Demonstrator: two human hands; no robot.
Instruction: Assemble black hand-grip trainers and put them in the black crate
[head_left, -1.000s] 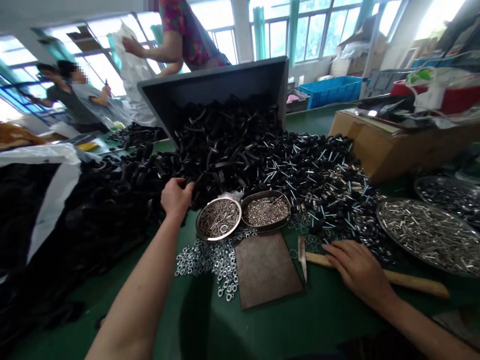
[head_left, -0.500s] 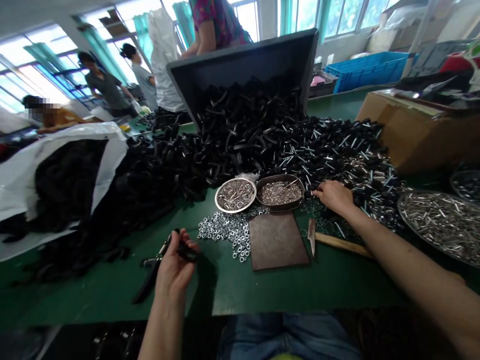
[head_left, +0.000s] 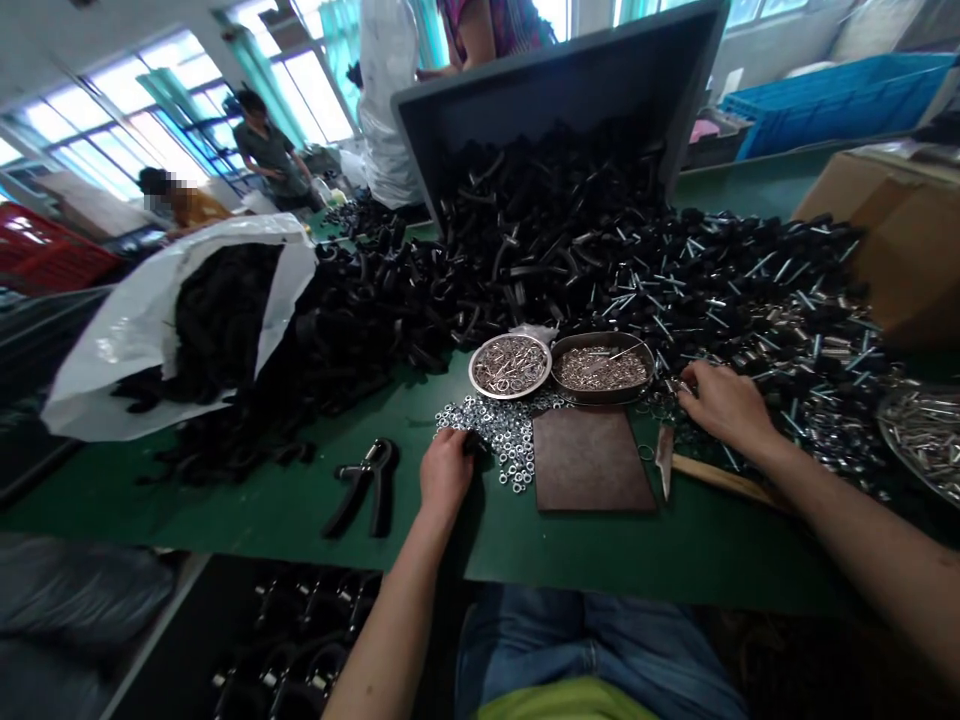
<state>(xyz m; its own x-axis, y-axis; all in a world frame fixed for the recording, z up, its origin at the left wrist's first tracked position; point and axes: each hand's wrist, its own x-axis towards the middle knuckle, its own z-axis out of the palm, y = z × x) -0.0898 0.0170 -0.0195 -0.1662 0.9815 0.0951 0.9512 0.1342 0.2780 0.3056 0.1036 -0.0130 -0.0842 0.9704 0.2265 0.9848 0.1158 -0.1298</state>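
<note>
My left hand is closed around a small black plastic part, at the left edge of a pile of loose hex nuts. To its left a black spring hand grip lies on the table, its two handles spread. My right hand has its fingers pinched together at the near edge of the heap of black knobs with metal screws; what the fingertips hold is too small to make out. Just below that hand lies a hammer with a wooden handle. Between the hands rests a flat brown plate.
A round dish of small metal parts and an oval tin of small fittings stand behind the plate. Farther back, a grey crate spills black handles. A white sack lies left, a cardboard box right. People work beyond.
My left hand has moved right to the nuts, and the hand grip now lies apart on the table. The right hand stays by the heap's edge. The view has turned left.
</note>
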